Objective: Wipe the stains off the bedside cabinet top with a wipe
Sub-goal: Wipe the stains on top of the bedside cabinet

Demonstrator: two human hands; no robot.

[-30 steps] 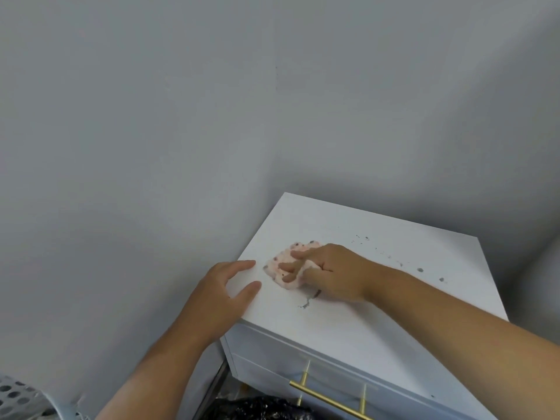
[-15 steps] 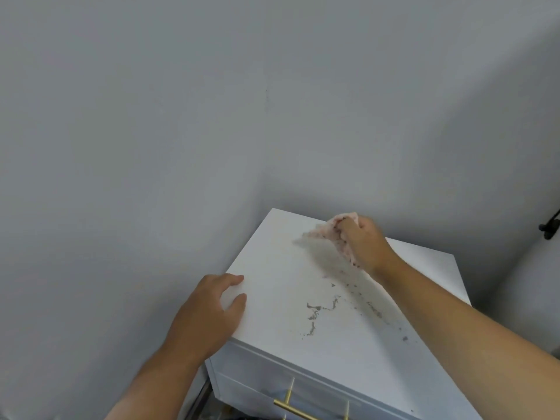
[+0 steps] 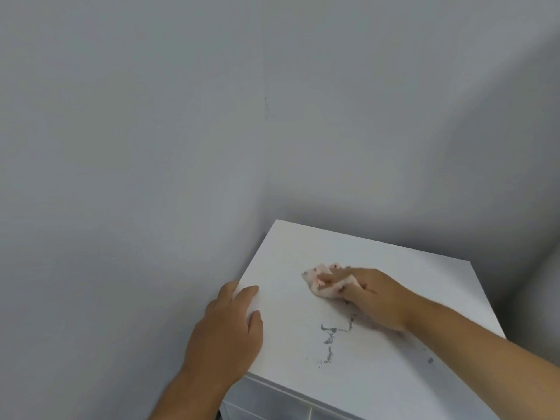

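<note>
The white bedside cabinet top (image 3: 378, 259) fills the lower right. My right hand (image 3: 372, 295) presses a crumpled pinkish wipe (image 3: 321, 281) flat on the middle of the top, fingers lying over it. A grey smeared stain (image 3: 331, 338) lies just in front of that hand, and a small dark spot (image 3: 430, 360) shows near my right forearm. My left hand (image 3: 230, 325) rests on the cabinet's left edge, fingers spread over the top and thumb on the surface, holding nothing loose.
Grey walls meet in a corner (image 3: 266, 177) right behind the cabinet's far left corner. The cabinet's drawer front (image 3: 272, 401) shows at the bottom edge. A narrow gap separates the cabinet's left side from the wall.
My right hand has drawn the wipe back from the far edge to the middle of the top. The trail of specks on the right is mostly gone. My left hand stays on the left edge.
</note>
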